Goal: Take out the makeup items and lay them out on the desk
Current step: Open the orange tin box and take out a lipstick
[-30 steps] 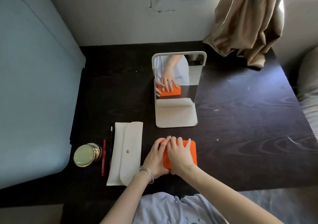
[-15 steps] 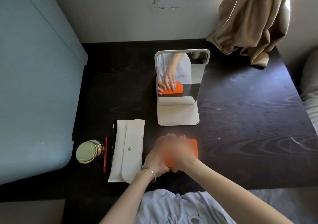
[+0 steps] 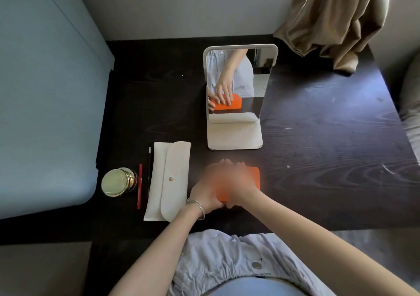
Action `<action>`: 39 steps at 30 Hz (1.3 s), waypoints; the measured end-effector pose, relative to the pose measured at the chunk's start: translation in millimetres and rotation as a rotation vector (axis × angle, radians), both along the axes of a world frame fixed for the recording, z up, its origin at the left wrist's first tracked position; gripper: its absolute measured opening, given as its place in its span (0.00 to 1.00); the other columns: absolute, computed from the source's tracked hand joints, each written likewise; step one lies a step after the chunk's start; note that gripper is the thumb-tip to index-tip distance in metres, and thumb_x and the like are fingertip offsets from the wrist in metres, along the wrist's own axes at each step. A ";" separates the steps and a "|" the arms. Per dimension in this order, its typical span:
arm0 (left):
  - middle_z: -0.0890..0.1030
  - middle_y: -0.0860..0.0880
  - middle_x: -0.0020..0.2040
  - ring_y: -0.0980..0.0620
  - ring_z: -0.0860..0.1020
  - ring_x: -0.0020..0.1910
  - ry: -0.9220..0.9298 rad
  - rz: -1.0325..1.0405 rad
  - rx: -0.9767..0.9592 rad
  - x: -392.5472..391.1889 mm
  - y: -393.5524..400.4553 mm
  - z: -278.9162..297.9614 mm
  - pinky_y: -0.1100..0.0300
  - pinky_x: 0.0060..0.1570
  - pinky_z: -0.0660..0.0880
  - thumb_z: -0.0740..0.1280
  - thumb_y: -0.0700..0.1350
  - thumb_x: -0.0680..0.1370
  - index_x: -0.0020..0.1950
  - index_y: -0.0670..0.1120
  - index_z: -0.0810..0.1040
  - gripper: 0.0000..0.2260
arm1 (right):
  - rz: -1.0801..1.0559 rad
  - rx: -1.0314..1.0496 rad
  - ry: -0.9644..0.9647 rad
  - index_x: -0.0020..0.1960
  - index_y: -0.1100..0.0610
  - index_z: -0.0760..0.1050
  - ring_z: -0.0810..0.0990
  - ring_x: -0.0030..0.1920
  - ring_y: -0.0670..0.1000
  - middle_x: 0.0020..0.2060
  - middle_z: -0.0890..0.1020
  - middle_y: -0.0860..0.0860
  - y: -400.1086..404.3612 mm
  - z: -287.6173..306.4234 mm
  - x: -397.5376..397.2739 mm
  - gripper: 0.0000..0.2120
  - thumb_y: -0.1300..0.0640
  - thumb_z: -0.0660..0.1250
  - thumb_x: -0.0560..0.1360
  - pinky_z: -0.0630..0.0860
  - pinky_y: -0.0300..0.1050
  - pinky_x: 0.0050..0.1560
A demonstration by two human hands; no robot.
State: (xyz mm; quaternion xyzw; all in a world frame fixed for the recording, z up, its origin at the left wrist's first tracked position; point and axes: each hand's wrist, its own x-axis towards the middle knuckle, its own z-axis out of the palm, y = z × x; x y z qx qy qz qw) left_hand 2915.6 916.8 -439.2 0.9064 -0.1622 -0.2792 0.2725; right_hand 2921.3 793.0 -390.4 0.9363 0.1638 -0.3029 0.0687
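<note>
Blurrily, both hands' fingers cover the orange case.

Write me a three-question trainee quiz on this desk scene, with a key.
1. True or false: the white pouch has its flap shut.
2. Which lies nearest the gold-lidded jar? A) red pencil B) mirror C) curtain
3. Fill in: the left hand and right hand both rest on the ____ case.

Key: 1 true; 2 A; 3 orange.
</note>
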 end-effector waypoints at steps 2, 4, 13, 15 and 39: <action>0.52 0.54 0.73 0.49 0.73 0.62 -0.003 0.000 -0.001 0.0 0.3 -0.3 0.53 0.50 0.78 0.77 0.50 0.63 0.76 0.55 0.45 0.52 | 0.007 -0.001 -0.004 0.76 0.65 0.45 0.71 0.62 0.65 0.68 0.62 0.63 0.2 1.7 0.2 0.56 0.43 0.76 0.63 0.64 0.59 0.69; 0.52 0.54 0.73 0.49 0.73 0.63 -0.007 0.001 -0.007 0.2 0.5 -0.6 0.54 0.51 0.77 0.77 0.50 0.63 0.76 0.55 0.45 0.52 | 0.009 -0.009 -0.013 0.75 0.66 0.46 0.71 0.60 0.65 0.68 0.62 0.63 0.5 2.7 0.7 0.56 0.43 0.76 0.63 0.65 0.59 0.68; 0.52 0.54 0.74 0.49 0.72 0.63 -0.022 -0.004 -0.014 -0.7 0.4 -0.8 0.55 0.50 0.77 0.77 0.51 0.63 0.76 0.54 0.44 0.52 | 0.029 -0.002 -0.016 0.74 0.67 0.49 0.74 0.55 0.62 0.65 0.64 0.62 -0.5 1.0 3.0 0.56 0.43 0.76 0.62 0.69 0.56 0.62; 0.52 0.54 0.74 0.49 0.72 0.64 -0.028 -0.001 -0.033 -1.8 1.3 -1.5 0.55 0.50 0.77 0.76 0.50 0.63 0.76 0.54 0.44 0.52 | 0.033 0.000 -0.006 0.74 0.66 0.49 0.75 0.54 0.61 0.64 0.65 0.62 -1.3 2.0 5.1 0.56 0.42 0.76 0.61 0.70 0.55 0.61; 0.63 0.48 0.69 0.49 0.66 0.66 0.016 0.137 -0.185 8.5 -10.8 1.1 0.57 0.66 0.66 0.69 0.45 0.75 0.63 0.53 0.76 0.17 | -1.048 0.413 -0.074 0.51 0.61 0.71 0.76 0.51 0.61 0.48 0.79 0.59 -139.1 -11.9 -2.5 0.07 0.61 0.63 0.74 0.68 0.48 0.43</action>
